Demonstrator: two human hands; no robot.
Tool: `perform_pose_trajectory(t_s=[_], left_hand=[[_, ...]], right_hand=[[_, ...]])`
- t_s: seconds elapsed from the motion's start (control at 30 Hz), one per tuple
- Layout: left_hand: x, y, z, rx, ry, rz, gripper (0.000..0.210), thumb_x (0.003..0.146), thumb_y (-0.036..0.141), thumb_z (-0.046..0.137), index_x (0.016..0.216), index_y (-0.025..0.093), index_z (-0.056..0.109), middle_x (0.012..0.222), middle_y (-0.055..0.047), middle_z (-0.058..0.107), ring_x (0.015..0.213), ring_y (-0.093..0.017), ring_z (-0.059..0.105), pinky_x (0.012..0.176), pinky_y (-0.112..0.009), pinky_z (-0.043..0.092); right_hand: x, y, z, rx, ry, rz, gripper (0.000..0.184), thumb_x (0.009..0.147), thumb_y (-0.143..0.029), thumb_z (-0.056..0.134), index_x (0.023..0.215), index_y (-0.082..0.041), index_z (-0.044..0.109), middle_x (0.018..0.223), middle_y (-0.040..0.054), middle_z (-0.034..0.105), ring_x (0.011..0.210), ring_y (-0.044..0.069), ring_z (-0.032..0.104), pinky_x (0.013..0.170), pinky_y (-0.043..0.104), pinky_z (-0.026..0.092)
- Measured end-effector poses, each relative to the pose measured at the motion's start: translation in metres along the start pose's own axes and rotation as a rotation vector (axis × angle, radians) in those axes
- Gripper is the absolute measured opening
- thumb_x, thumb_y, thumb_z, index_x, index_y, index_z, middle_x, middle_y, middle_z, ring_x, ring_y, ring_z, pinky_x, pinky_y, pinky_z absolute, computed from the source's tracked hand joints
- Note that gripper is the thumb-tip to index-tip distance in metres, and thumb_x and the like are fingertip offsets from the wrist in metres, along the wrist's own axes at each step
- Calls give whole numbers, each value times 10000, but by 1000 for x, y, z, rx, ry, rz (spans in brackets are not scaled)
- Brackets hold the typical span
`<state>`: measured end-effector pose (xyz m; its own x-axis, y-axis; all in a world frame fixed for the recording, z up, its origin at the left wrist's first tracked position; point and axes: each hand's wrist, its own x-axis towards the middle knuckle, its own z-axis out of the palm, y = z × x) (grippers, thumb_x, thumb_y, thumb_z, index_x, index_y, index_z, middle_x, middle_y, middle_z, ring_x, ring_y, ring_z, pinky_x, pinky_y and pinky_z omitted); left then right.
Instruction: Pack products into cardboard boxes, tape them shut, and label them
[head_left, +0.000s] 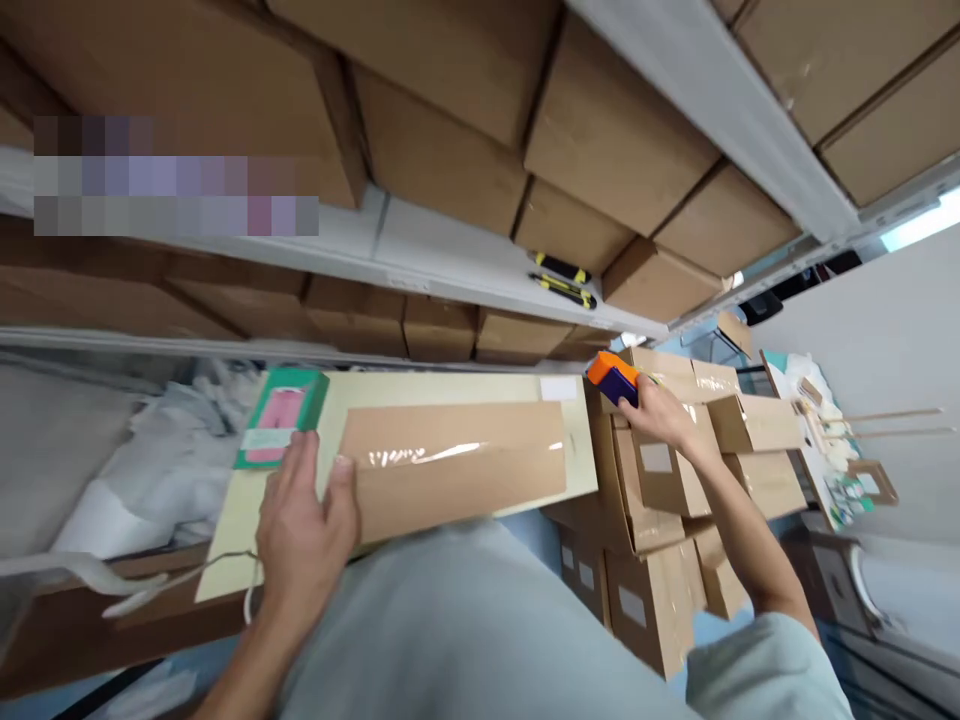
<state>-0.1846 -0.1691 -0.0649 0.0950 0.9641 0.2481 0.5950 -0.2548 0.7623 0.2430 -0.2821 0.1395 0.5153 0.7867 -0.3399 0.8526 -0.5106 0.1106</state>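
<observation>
A long brown carton (457, 470), with clear tape along its top, lies on a pale yellow board (581, 450) in front of me. My left hand (304, 530) rests at the carton's left end, fingers stretched and thumb apart. Its fingertips reach the lower edge of a green box (309, 400) with a pink panel. Out to the right, past the board's end, my right hand (660, 412) grips an orange and dark purple block-shaped object (616, 378). What kind of object it is, I cannot tell.
Two black-and-yellow utility knives (564, 290) lie on a white shelf (450, 245) holding brown cartons. Stacked cartons (667, 490) stand at the right, near a side table (814, 470) with assorted items. White wrapping material (161, 465) is heaped on the left.
</observation>
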Motion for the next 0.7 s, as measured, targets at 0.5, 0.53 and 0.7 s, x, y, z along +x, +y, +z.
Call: perform_pose_trajectory(t_s=[0.5, 0.53, 0.7], left_hand=[[192, 165, 103, 88, -354, 367, 620, 1097, 273, 362, 1634, 69, 593, 1744, -223, 520, 1694, -363, 416, 1390, -646, 329], [189, 160, 102, 93, -331, 376, 618, 1103, 285, 358, 1635, 79, 595, 1746, -218, 520, 1699, -359, 409, 1393, -647, 323], [158, 140, 90, 83, -272, 374, 603, 1129, 361, 364, 1616, 112, 620, 1702, -221, 578, 1677, -381, 442, 1367, -687, 346]], right_hand=[[211, -210, -66, 27, 115, -505, 408, 1104, -230, 546, 1487, -111, 622, 1469, 235, 748, 1357, 337, 723, 1179, 442, 535], [217, -214, -67, 37, 115, -504, 395, 1103, -234, 554, 1466, -106, 644, 1461, 232, 754, 1344, 333, 734, 1165, 429, 546], [233, -215, -59, 102, 110, -528, 444, 1110, -216, 549, 1497, -10, 620, 1543, 278, 687, 1422, 324, 682, 1233, 397, 495]])
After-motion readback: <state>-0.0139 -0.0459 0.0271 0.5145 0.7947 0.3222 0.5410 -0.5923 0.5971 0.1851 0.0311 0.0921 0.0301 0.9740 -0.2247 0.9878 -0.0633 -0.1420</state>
